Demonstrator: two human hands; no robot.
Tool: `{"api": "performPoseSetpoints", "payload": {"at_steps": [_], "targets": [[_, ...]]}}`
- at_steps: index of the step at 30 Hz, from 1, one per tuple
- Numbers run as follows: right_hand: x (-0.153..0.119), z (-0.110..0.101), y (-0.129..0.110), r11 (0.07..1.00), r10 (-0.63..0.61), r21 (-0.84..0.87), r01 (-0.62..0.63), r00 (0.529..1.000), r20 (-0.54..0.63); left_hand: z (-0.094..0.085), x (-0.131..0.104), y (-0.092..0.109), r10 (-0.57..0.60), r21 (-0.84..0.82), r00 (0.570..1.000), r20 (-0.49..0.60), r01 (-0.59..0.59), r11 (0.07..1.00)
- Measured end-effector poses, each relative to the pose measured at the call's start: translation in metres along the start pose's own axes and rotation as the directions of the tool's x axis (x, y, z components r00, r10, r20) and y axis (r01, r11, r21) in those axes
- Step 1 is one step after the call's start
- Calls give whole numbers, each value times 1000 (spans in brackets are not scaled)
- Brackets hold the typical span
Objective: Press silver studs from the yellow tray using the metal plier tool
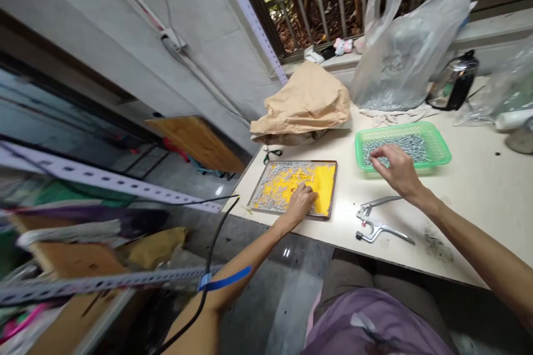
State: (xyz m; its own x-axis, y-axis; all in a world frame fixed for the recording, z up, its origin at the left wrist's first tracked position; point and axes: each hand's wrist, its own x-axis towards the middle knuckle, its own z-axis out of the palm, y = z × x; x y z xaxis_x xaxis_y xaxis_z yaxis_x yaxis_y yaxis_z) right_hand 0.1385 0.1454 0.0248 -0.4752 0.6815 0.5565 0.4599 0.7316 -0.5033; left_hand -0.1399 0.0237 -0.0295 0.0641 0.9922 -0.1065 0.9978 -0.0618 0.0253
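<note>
My left hand (pixel 300 202) rests over the right part of a shallow framed tray (pixel 334 191) with a yellow bottom. Its fingers are curled downward, and what they hold, if anything, is hidden. Many small silvery metal pieces (pixel 275 191) lie scattered across the tray's left side. Over a green plastic basket (pixel 439 152) hovers my right hand (pixel 397 169), thumb and fingers drawn together in a pinch; nothing between them can be made out. A heap of similar metal pieces (pixel 410 147) fills the basket's bottom. Metal locking pliers (pixel 377 227) lie in front of the basket.
Small dark-handled scissors (pixel 272 154) lie behind the tray, by a crumpled brown paper bag (pixel 306 102). A plastic bag (pixel 400 66) and a shiny kettle (pixel 456 80) stand along the back. A black cable (pixel 212 249) hangs near my left arm.
</note>
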Motion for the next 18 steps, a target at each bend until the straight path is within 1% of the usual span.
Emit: {"api": "performPoseSetpoints", "payload": {"at_steps": [2,4,6,7,9,10,11,13,14,15,16,18], "targets": [[12,-13,14,991,65,-118,-60,997,34,2,2,-1,34,2,999,25,-34,999],[5,-23,20,980,107,-179,-88,989,102,1,2,-2,36,-13,999,22,-36,999],[-19,-29,15,983,121,-158,-89,971,205,-2,0,0,4,-65,1000,-16,-5,998],[-35,-31,9,988,120,-126,-88,953,280,-4,-1,4,-21,-119,999,-48,15,993],[-71,-32,-7,990,130,-101,-96,895,428,-10,-5,17,-92,-302,992,-83,63,951],[-87,-32,-14,987,147,-124,-98,860,488,-13,-7,26,-129,-426,990,-59,92,900],[-102,-32,-21,981,176,-167,-101,823,539,-15,-9,38,-159,-551,987,1,134,824],[-123,-30,-30,953,263,-286,-103,752,604,-17,-12,66,-157,-741,967,201,255,621],[-130,-28,-33,935,307,-339,-105,719,623,-16,-12,80,-140,-783,946,291,319,534],[-135,-26,-34,919,343,-380,-107,690,637,-16,-12,92,-126,-798,925,359,374,472],[-138,-25,-34,908,366,-404,-107,670,646,-15,-12,104,-123,-798,905,408,419,433],[-141,-23,-33,905,374,-412,-103,656,656,-13,-10,120,-152,-769,871,467,485,416]]}}
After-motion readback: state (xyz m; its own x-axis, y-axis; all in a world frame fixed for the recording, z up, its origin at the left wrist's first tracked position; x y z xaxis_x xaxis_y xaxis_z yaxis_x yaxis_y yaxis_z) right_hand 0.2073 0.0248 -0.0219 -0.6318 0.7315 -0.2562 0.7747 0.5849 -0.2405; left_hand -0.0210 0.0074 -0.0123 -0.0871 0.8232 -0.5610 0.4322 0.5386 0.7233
